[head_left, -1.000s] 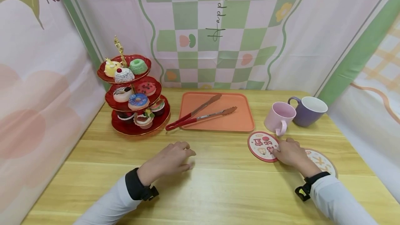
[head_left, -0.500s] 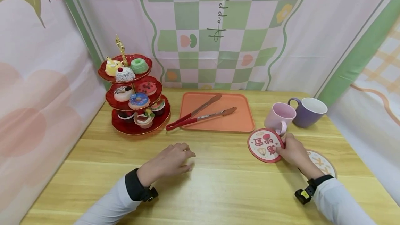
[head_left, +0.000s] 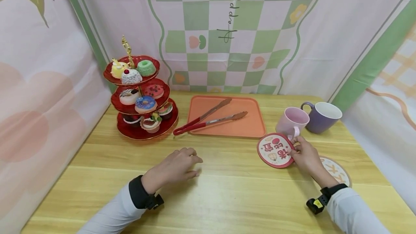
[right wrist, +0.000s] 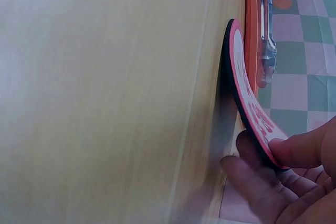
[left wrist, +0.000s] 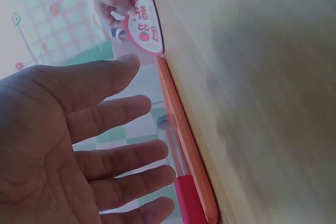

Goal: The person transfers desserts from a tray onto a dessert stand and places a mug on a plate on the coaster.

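A round red-rimmed coaster (head_left: 275,151) with red characters is pinched at its right edge by my right hand (head_left: 305,156). In the right wrist view the coaster (right wrist: 245,93) is tilted and slightly bent, thumb on the printed face and fingers beneath, its near side raised off the wood. Just behind that hand stands a pink mug (head_left: 292,121). A second coaster (head_left: 336,170), with a tan rim, lies partly covered by my right forearm. Over the table at centre left, my left hand (head_left: 173,167) holds nothing, its fingers spread and relaxed in the left wrist view.
A purple mug (head_left: 325,116) stands behind the pink one. Red-handled tongs (head_left: 208,120) lie across an orange tray (head_left: 240,129) at the back. On the left rises a three-tier red stand (head_left: 130,134) bearing several toy cakes and doughnuts. Printed cloth hangs behind the wooden table (head_left: 227,198).
My right hand has lifted the near edge of the red-rimmed coaster from the table, changing from touching its edge to pinching it. The left hand has stayed almost still.
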Demonstrator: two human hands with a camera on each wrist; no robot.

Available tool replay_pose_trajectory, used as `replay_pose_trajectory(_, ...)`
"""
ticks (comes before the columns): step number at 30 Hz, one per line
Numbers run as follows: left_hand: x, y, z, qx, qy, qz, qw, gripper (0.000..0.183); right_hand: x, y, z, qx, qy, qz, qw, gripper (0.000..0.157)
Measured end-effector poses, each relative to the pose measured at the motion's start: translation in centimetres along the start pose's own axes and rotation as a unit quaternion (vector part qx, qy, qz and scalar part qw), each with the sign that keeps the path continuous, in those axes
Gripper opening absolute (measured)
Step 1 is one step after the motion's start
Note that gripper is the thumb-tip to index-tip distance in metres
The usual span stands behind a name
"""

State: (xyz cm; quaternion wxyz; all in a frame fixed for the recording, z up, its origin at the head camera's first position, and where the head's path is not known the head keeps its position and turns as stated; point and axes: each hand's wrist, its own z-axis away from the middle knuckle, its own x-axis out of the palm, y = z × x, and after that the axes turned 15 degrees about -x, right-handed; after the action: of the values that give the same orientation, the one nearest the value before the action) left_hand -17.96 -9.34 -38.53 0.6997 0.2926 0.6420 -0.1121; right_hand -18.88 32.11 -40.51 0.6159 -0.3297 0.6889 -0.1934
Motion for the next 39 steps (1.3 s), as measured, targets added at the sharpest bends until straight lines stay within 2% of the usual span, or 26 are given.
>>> replay_pose_trajectory(14, -0.4, -0.3, 0.2, -0.007, -0.007, 0.028, 0.9996, 0.027, 0.2, -0.2, 0.1, 0.004, 0.016, -0.028, 0.999, 0.021)
replay_pose_trajectory(22, -0.4, -0.6, 0.1, -0.019, -0.012, 0.055, 0.9982, 0.029, -0.2, -0.9, 0.3, 0.025, 0.028, -0.088, 0.995, 0.023)
replay_pose_trajectory(31, -0.5, -0.9, 0.1, -0.019, 0.014, 0.095, 0.9952, 0.027, 0.9, -2.0, 0.0, 0.010, 0.060, -0.109, 0.992, 0.023)
replay_pose_trajectory(39, -0.3, -0.9, 0.1, -0.017, 0.036, 0.104, 0.9938, 0.027, 1.5, -2.3, -0.2, -0.007, 0.071, -0.143, 0.987, 0.024)
